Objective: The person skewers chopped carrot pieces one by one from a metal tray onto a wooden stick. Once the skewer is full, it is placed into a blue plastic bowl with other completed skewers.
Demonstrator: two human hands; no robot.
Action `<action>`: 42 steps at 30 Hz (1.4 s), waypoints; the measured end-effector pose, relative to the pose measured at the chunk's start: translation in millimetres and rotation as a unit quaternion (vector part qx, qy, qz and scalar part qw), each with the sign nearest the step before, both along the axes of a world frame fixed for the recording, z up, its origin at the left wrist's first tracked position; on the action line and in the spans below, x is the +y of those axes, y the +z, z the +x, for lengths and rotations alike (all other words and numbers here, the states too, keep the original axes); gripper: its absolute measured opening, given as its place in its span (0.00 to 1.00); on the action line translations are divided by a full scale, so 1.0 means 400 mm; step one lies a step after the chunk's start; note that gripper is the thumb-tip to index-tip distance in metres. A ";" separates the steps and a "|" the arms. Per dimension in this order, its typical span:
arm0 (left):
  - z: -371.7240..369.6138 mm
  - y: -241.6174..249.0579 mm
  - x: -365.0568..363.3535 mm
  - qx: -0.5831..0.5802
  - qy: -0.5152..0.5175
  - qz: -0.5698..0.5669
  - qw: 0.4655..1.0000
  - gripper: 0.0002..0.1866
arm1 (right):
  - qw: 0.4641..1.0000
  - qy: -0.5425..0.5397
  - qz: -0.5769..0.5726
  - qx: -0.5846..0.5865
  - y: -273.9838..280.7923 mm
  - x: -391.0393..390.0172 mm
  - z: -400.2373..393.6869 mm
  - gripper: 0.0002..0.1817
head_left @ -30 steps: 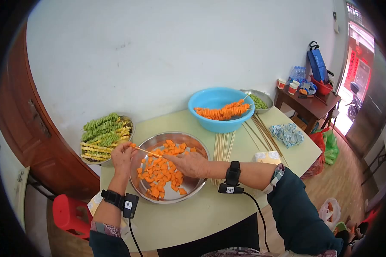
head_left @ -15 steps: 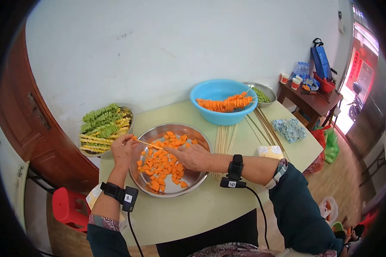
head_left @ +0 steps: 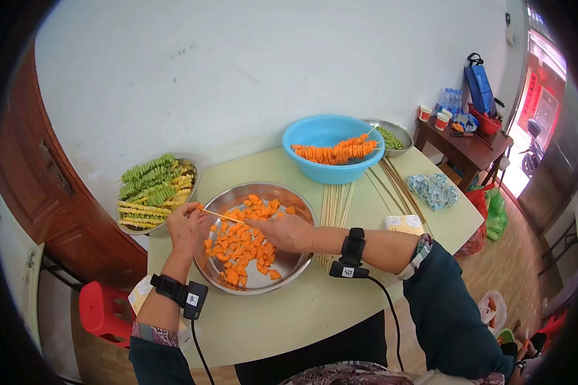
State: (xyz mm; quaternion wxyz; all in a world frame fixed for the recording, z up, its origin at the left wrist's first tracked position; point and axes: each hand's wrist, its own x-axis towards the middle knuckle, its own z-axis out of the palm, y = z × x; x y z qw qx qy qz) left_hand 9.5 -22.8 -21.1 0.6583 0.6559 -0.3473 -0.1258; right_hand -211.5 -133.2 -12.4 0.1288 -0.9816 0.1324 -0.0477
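Note:
Above a steel basin (head_left: 207, 282) of cut carrot pieces (head_left: 241, 247), both my hands are closed. A thin wooden skewer (head_left: 223, 216) runs between them, tilted down to the right. My left hand (head_left: 185, 228) pinches a small carrot piece (head_left: 200, 206) at the skewer's left end. My right hand (head_left: 286, 232) grips the skewer's other end over the basin's right side; its fingertips are partly hidden. Farther back, a blue plastic basin (head_left: 311, 170) holds finished carrot skewers (head_left: 334, 153).
Skewers of green and yellow vegetables (head_left: 151, 186) fill a bowl at the left. Loose bamboo skewers (head_left: 336, 208) lie right of the steel basin, near a tissue pack (head_left: 403, 224) and a crumpled patterned cloth (head_left: 432, 191). A red stool (head_left: 99, 311) stands lower left.
My hands keep nearly the same hold on the skewer and carrot piece. The view has shifted very slightly; nothing else has visibly moved.

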 end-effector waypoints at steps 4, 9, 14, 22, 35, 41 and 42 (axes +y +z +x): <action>0.005 0.003 0.003 -0.049 -0.014 0.018 0.999 0.09 | 0.975 0.113 0.120 -0.149 -0.057 -0.047 0.001 0.27; 0.017 0.017 0.012 -0.164 -0.003 0.060 0.985 0.08 | 0.948 0.045 0.297 -0.104 -0.031 -0.036 -0.007 0.26; -0.005 0.021 0.005 0.054 -0.062 -0.039 0.996 0.12 | 0.947 0.067 0.278 -0.149 -0.052 -0.040 -0.001 0.24; 0.001 0.031 0.004 0.059 -0.064 0.020 0.996 0.13 | 0.965 0.044 0.224 -0.131 -0.037 -0.038 -0.002 0.24; 0.006 0.020 0.000 -0.051 -0.043 0.015 0.998 0.12 | 0.978 0.053 0.134 -0.151 -0.044 -0.039 -0.002 0.24; -0.006 0.028 0.002 -0.043 -0.036 -0.003 0.998 0.10 | 0.980 0.048 0.084 -0.172 -0.034 -0.025 -0.010 0.23; -0.004 0.026 0.001 -0.045 -0.037 -0.005 0.998 0.10 | 0.982 0.049 0.072 -0.169 -0.035 -0.026 -0.011 0.23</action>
